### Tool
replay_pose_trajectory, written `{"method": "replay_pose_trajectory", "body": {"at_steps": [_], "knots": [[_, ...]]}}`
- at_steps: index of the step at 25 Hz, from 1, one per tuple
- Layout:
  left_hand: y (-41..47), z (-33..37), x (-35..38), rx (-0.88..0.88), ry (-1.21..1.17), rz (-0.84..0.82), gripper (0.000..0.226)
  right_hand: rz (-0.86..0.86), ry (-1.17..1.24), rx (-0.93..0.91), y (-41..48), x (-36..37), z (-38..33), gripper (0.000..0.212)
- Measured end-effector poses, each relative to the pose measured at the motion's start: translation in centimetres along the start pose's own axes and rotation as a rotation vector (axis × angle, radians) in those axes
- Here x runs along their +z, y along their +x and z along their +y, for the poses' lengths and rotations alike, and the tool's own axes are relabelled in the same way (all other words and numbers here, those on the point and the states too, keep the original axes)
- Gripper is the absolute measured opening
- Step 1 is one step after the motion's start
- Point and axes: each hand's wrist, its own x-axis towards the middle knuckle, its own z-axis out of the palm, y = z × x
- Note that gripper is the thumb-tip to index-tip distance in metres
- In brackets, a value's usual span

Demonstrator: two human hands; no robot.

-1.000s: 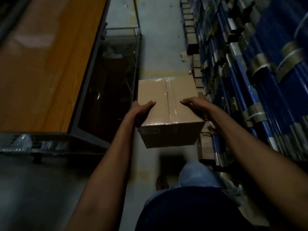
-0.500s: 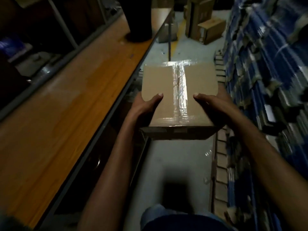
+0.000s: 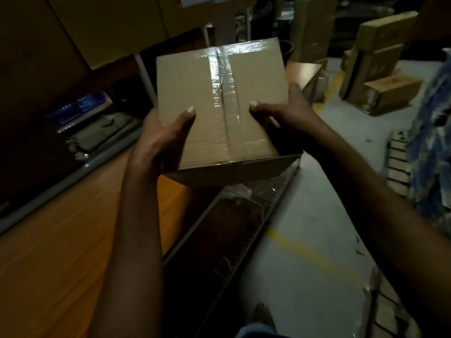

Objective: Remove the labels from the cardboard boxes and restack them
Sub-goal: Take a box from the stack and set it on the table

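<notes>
**Desk:** Where is the box in this one?

**Photographer:** A sealed cardboard box [image 3: 195, 106] is held in the air in front of the person. It is above the edge of a wooden tabletop [image 3: 61, 240] and the grey floor [image 3: 317, 240], resting on neither.

**Desk:** And the hands?

**Photographer:** The left hand [image 3: 161, 140] clasps the box's left side, with the thumb laid flat on the top face. The right hand [image 3: 285, 115] clasps the right side, thumb also on top. The fingers underneath are hidden.

**Desk:** How would it handle?

**Photographer:** It looks stiff, with crisp edges and flat panels. Two bare hands carry it nearly level, so I'd judge it light to moderate in weight. The glossy clear tape [image 3: 224, 93] down the centre seam looks slick, and the bare cardboard on either side should give better purchase. Opposite sides, as held here, seem the soundest hold.

**Desk:** Any label?

**Photographer:** None shows on the top face, and the near side is too dark to tell. Other cartons [image 3: 390, 91] sit on the floor well beyond.
</notes>
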Motion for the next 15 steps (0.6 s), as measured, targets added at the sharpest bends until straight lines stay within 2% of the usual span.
{"method": "replay_pose_trajectory", "body": {"at_steps": [2, 4, 7, 9, 11, 15], "knots": [[2.9, 0.1, -0.5, -0.033, 0.013, 0.043, 0.043, -0.053, -0.008, -0.025, 4.2, 1.4, 0.0, 0.104], [6.0, 0.6, -0.6, -0.046, 0.024, 0.112, 0.051, -0.165, -0.025, -0.023, 9.7, 2.9, 0.1, 0.095], [10.4, 0.9, -1.1, -0.110, 0.045, 0.218, 0.063, -0.325, -0.042, -0.055, 17.3, 5.5, -0.2, 0.098], [12.8, 0.5, -1.1, -0.190, 0.049, 0.281, 0.071, -0.445, -0.075, -0.065, 21.6, 7.2, 0.2, 0.077], [14.8, -0.3, -0.5, -0.254, 0.046, 0.352, 0.069, -0.571, -0.066, -0.052, 25.4, 8.8, 1.5, 0.058], [17.4, -1.5, 1.7, -0.336, 0.072, 0.481, 0.056, -0.790, -0.110, -0.055, 31.3, 11.8, 4.0, 0.067]]}}
